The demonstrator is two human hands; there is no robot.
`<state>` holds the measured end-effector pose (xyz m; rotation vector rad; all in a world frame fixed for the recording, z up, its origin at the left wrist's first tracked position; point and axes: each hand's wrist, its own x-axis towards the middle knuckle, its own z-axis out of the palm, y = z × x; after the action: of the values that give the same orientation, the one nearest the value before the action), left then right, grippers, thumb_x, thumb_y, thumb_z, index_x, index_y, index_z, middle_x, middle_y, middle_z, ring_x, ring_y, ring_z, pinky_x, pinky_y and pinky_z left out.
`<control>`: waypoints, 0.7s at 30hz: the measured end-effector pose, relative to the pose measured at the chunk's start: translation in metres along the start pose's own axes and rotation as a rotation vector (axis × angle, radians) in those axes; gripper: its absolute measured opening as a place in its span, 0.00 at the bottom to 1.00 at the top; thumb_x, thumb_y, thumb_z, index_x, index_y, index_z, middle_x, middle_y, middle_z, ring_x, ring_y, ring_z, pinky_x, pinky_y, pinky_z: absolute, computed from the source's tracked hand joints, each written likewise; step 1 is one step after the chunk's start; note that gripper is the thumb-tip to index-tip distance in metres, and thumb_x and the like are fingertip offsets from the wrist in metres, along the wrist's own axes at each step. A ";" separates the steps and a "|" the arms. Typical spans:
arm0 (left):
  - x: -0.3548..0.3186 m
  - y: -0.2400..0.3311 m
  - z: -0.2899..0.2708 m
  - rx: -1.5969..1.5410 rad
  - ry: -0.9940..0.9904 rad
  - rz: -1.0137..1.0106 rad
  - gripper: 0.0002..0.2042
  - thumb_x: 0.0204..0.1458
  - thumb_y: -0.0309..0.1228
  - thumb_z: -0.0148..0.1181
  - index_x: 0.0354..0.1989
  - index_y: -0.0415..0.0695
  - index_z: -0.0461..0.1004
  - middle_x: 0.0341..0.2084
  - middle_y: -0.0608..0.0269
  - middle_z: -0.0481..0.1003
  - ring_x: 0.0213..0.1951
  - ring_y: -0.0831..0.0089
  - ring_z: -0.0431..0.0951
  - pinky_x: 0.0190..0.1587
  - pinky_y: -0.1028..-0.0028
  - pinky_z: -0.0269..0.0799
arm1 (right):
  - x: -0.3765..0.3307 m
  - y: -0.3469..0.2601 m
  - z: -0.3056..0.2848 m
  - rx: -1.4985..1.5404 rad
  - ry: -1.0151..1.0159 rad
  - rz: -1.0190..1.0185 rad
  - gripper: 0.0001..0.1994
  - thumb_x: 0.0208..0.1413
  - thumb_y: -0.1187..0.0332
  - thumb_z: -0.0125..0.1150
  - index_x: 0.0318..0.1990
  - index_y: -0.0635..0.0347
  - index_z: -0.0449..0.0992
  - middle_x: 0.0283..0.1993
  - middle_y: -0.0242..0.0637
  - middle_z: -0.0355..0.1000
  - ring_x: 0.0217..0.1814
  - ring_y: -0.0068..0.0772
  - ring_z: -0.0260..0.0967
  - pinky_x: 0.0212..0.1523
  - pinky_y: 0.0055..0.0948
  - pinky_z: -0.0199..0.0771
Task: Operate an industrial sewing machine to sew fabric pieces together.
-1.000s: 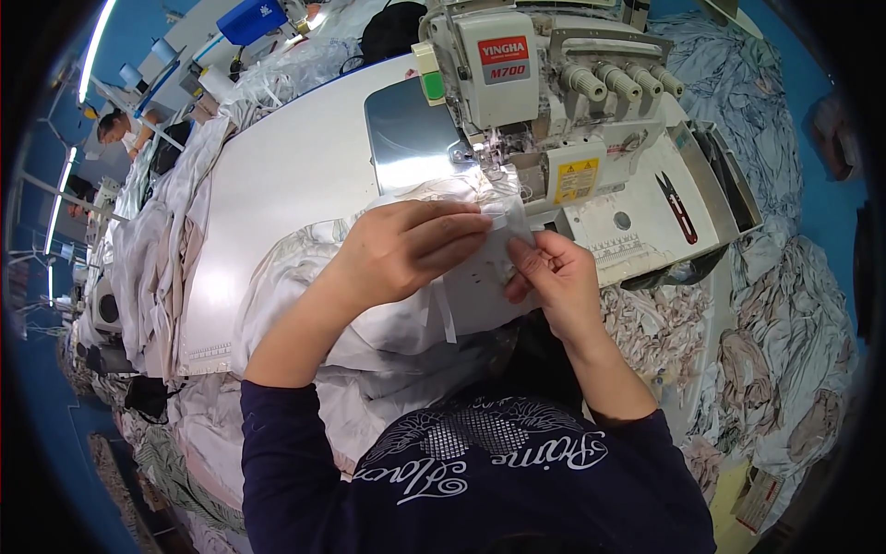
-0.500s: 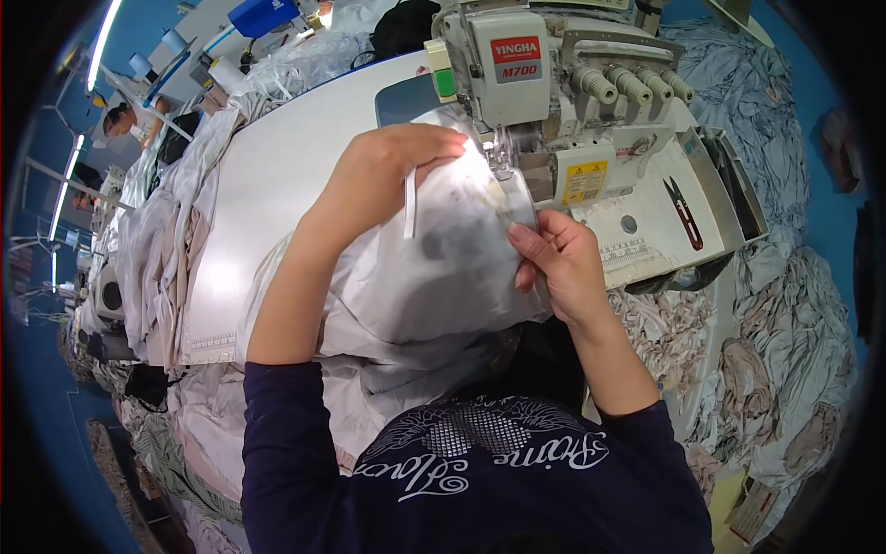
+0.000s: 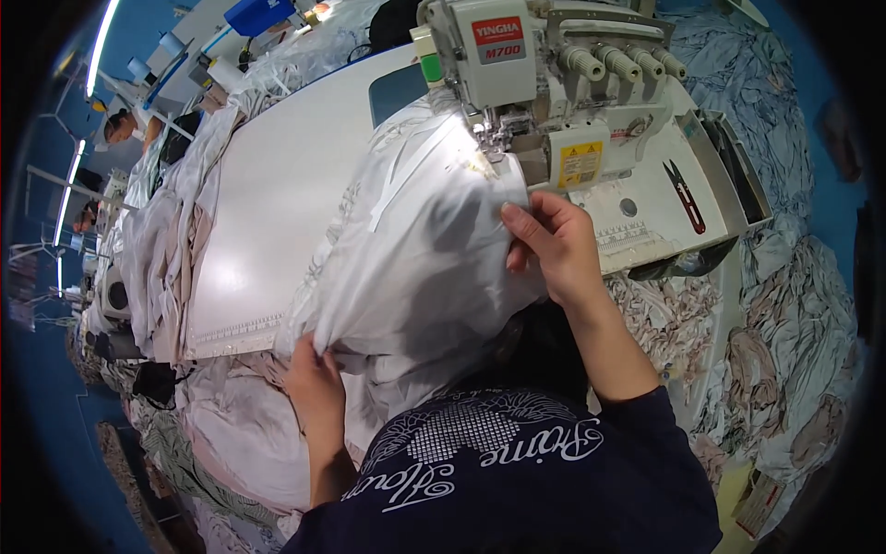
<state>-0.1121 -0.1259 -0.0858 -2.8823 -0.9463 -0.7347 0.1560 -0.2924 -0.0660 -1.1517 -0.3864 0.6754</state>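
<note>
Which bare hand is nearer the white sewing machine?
The right hand, pinching the thin white cloth just in front of the machine. The left hand pinches the cloth farther off, by the front edge of the white tabletop.

Left hand (image 3: 317,377), right hand (image 3: 554,242) — well apart

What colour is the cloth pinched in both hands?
The cloth looks white, greyer in the shadowed folds; the head view shows it best.
</note>
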 end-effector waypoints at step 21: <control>0.144 0.011 -0.036 -1.481 0.213 0.128 0.15 0.55 0.20 0.48 0.47 0.44 0.53 0.39 0.61 0.68 0.40 0.76 0.70 0.45 0.75 0.67 | 0.002 -0.002 -0.001 -0.028 -0.061 -0.036 0.09 0.54 0.67 0.59 0.29 0.63 0.70 0.19 0.28 0.66 0.16 0.17 0.65 0.17 0.15 0.64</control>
<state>-0.0194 -0.0604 0.0111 -3.5914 -0.0452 -2.4659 0.1592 -0.2923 -0.0649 -1.1503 -0.4687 0.6764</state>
